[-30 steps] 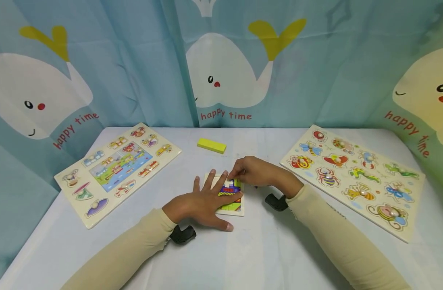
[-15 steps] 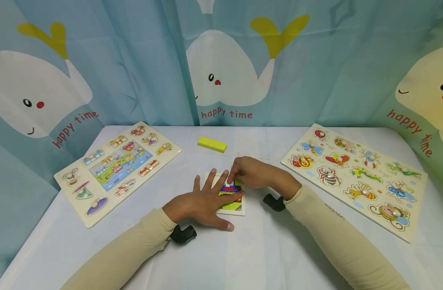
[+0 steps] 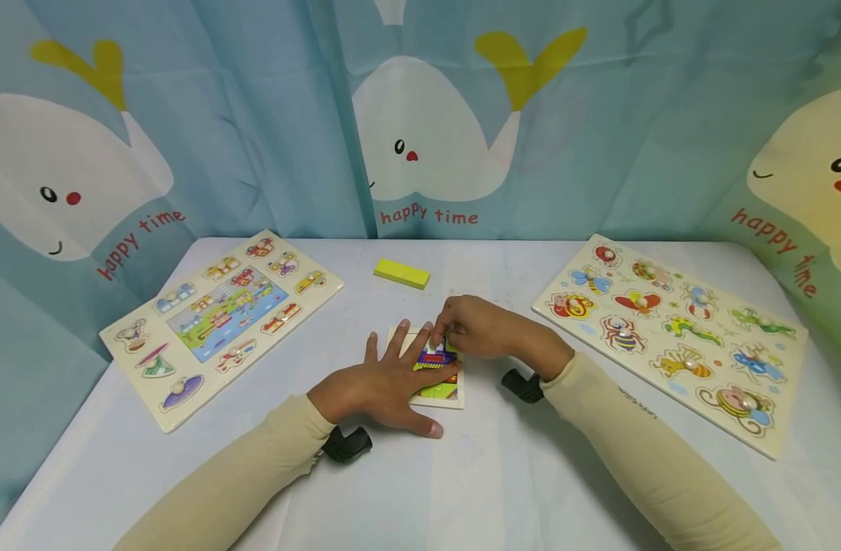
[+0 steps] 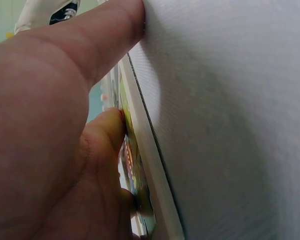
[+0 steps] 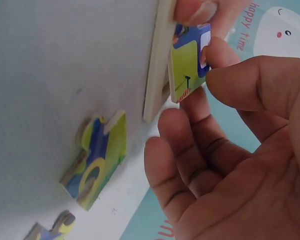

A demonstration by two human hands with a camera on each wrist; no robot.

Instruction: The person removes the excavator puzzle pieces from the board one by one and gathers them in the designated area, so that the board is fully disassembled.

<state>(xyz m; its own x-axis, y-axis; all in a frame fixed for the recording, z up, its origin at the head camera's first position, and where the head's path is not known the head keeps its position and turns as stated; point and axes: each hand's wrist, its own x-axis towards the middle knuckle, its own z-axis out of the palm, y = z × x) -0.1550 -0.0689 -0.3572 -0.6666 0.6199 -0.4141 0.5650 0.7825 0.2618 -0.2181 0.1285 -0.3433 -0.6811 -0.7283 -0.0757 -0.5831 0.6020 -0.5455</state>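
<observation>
A small jigsaw puzzle board [image 3: 435, 405] with a pale wooden frame lies mid-table in the head view. My left hand [image 3: 386, 392] rests on its left part with fingers spread, covering much of the picture. At the board's upper right corner, my right hand [image 3: 484, 329] pinches a green and blue jigsaw piece [image 5: 184, 67] between thumb and fingers. In the right wrist view this piece is tilted against the board's edge, its far side hidden. Below it in that view lies a loose green, blue and yellow piece [image 5: 101, 162], with part of another piece [image 5: 52, 229] at the frame's bottom.
A yellow block [image 3: 402, 273] lies behind the puzzle board. To the left is a large knob puzzle board [image 3: 134, 386] with vehicle and toy pictures. Another knob puzzle board [image 3: 650, 363] with insect pictures lies on the right. A whale-printed curtain [image 3: 282, 153] hangs behind the table.
The right hand's fingers have shifted slightly at the board's upper right corner, still on the piece. The left hand has stayed in place on the board.
</observation>
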